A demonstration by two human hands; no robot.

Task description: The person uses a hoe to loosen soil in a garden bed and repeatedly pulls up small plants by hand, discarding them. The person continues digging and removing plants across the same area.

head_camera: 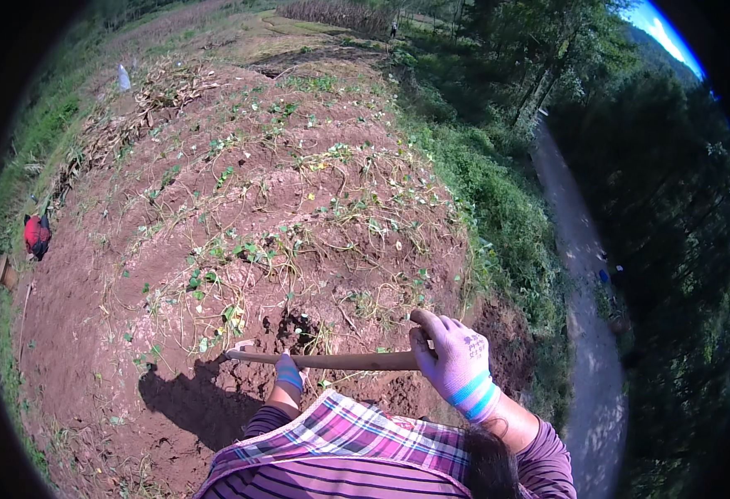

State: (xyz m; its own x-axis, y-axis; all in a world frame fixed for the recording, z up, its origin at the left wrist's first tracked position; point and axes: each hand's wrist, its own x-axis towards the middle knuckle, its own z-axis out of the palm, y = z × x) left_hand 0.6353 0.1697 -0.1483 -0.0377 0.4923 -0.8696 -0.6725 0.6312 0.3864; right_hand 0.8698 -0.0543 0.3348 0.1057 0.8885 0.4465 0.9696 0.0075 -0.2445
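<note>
My right hand, in a pink knitted glove with blue bands at the cuff, grips the end of a hoe's wooden handle. My left hand, gloved alike, is around the handle farther left, mostly hidden beneath it. Toward the left the handle meets a metal hoe head, low at the soil; how far it is in the ground I cannot tell. Loose, dug reddish soil lies just beyond the handle. Cut green vines trail over the ground close to the hoe head.
Ridged soil with scattered vines stretches ahead. Dry stalks lie at the upper left, a red and black bundle at the far left. Green plants edge the plot on the right, beside a paved path. A distant person stands at the top.
</note>
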